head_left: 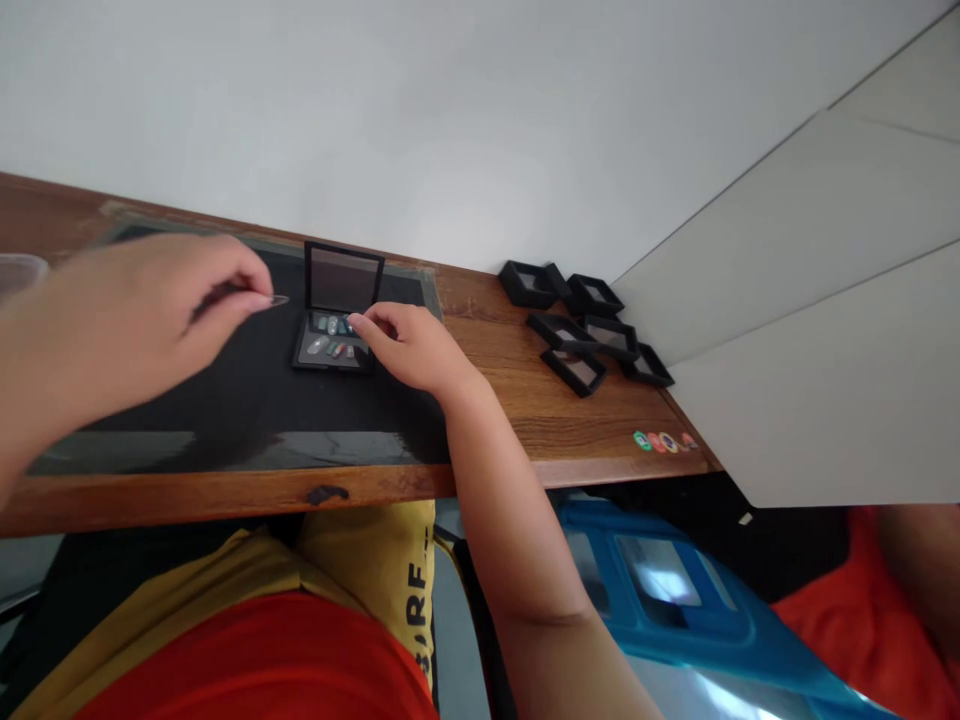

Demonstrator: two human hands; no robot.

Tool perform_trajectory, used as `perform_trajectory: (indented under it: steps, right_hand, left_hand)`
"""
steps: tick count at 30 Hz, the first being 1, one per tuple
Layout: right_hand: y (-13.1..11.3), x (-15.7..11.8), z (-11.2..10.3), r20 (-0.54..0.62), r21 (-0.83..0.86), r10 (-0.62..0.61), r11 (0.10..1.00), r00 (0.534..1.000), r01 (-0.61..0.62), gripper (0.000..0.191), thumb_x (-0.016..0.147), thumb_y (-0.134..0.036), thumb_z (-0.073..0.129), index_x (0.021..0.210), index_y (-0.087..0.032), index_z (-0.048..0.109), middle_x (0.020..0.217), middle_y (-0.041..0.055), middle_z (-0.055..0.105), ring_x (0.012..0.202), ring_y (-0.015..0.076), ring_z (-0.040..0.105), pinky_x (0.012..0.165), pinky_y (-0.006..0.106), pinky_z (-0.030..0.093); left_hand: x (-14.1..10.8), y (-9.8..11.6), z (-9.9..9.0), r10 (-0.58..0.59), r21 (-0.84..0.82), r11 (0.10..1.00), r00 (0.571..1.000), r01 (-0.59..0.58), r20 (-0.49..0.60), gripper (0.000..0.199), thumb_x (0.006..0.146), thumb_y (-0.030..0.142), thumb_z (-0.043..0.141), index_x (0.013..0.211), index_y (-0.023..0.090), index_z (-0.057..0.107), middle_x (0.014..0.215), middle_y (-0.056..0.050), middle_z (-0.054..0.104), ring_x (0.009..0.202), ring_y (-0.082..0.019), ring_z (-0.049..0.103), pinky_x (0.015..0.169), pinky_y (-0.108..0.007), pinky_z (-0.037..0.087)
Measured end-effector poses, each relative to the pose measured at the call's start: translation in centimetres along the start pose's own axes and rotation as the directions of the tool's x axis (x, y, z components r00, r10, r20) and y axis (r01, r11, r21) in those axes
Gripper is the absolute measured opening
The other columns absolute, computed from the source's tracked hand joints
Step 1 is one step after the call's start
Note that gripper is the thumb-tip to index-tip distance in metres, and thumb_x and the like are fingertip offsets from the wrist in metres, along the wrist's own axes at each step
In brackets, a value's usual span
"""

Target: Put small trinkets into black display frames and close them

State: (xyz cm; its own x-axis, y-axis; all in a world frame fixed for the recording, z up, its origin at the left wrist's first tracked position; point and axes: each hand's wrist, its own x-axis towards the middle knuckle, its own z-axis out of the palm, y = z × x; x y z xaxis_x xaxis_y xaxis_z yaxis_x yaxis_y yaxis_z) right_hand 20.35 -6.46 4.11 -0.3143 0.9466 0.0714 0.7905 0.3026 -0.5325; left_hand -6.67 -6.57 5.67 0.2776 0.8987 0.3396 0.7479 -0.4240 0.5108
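Note:
An open black case (296,355) with a see-through lid (345,280) stands on the dark mat. Two rows of press-on nails (318,345) lie in it, some clear, others bluish or reddish. My right hand (416,345) reaches over the case's right side, thumb and forefinger closed at a nail in the upper row; the fingers partly cover that row. To the left of the case, my left hand (202,300) is raised above the mat. It pinches a small, thin, clear piece (280,299), whose exact kind I cannot make out.
Several black box frames (574,370) lie in a cluster on the wooden table (495,370) at right. Round stickers (664,441) mark its front edge. A clear container (22,268) is at far left. Below right are a blue plastic stool (675,590) and another person's red clothing (862,620).

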Motion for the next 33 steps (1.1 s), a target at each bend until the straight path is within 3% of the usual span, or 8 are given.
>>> perform_trajectory:
  steps: [2, 4, 8, 11, 17, 33]
  right_hand:
    - [0.0, 0.0, 0.0, -0.003, 0.005, -0.003, 1.000, 1.000, 0.003, 0.045, 0.112, -0.051, 0.051, 0.084, -0.019, 0.065, 0.084, 0.0015, 0.066, 0.077, 0.0152, 0.052, 0.071, 0.030, 0.031]
    - [0.1, 0.0, 0.1, -0.012, 0.014, -0.009, 1.000, 1.000, 0.009, 0.042, 0.112, -0.049, 0.053, 0.088, -0.019, 0.069, 0.085, 0.0017, 0.068, 0.079, 0.0155, 0.054, 0.072, 0.030, 0.032]
    - [0.4, 0.1, 0.3, -0.020, 0.060, -0.047, 0.997, 0.999, 0.048, 0.030, 0.107, -0.046, 0.064, 0.105, -0.018, 0.076, 0.083, 0.0003, 0.067, 0.077, 0.0152, 0.057, 0.073, 0.029, 0.035]
    - [0.8, 0.3, 0.8, -0.043, 0.126, -0.137, 0.982, 0.990, 0.141, 0.027, 0.101, -0.040, 0.072, 0.118, -0.019, 0.074, 0.081, -0.0020, 0.064, 0.074, 0.0141, 0.056, 0.073, 0.028, 0.038]
    - [1.6, 0.8, 1.9, -0.117, 0.297, -0.278, 0.906, 0.953, 0.301, 0.030, 0.097, -0.042, 0.077, 0.114, -0.017, 0.076, 0.078, -0.0031, 0.059, 0.071, 0.0126, 0.051, 0.071, 0.028, 0.038]
    - [1.2, 0.7, 2.2, -0.113, 0.472, -0.283, 0.828, 0.952, 0.302, 0.026, 0.097, -0.043, 0.075, 0.099, -0.017, 0.073, 0.071, -0.0045, 0.053, 0.062, 0.0101, 0.043, 0.061, 0.027, 0.035]
  left_hand:
    - [0.4, 0.2, 1.9, 0.067, 0.058, 0.996, 0.997, -0.070, 0.045, 0.023, 0.098, 0.042, 0.056, 0.108, 0.026, 0.069, 0.096, -0.004, 0.072, 0.085, -0.027, 0.066, 0.087, -0.042, 0.051]
    - [0.7, -0.1, 4.0, 0.078, -0.066, 0.995, 0.996, -0.075, 0.048, 0.024, 0.097, 0.043, 0.055, 0.110, 0.028, 0.068, 0.097, -0.004, 0.075, 0.082, -0.026, 0.068, 0.077, -0.040, 0.050]
    - [0.6, -1.6, 7.4, -0.008, -0.332, 0.943, 1.000, 0.013, 0.014, 0.026, 0.099, 0.049, 0.057, 0.117, 0.031, 0.066, 0.109, -0.005, 0.078, 0.096, -0.027, 0.073, 0.082, -0.041, 0.052]
    - [0.2, -2.4, 8.6, -0.050, -0.470, 0.879, 0.996, 0.081, 0.078, 0.027, 0.100, 0.049, 0.061, 0.118, 0.029, 0.064, 0.109, -0.005, 0.077, 0.099, -0.027, 0.073, 0.087, -0.041, 0.054]
    - [-0.3, -1.9, 8.8, 0.015, -0.501, 0.862, 0.984, 0.077, 0.178, 0.029, 0.102, 0.052, 0.056, 0.108, 0.024, 0.062, 0.103, -0.006, 0.074, 0.100, -0.026, 0.071, 0.092, -0.041, 0.052]
    - [-0.2, -1.0, 8.2, 0.021, -0.515, 0.855, 0.989, 0.058, 0.145, 0.028, 0.100, 0.050, 0.060, 0.100, 0.022, 0.065, 0.092, -0.003, 0.072, 0.085, -0.021, 0.067, 0.083, -0.035, 0.051]
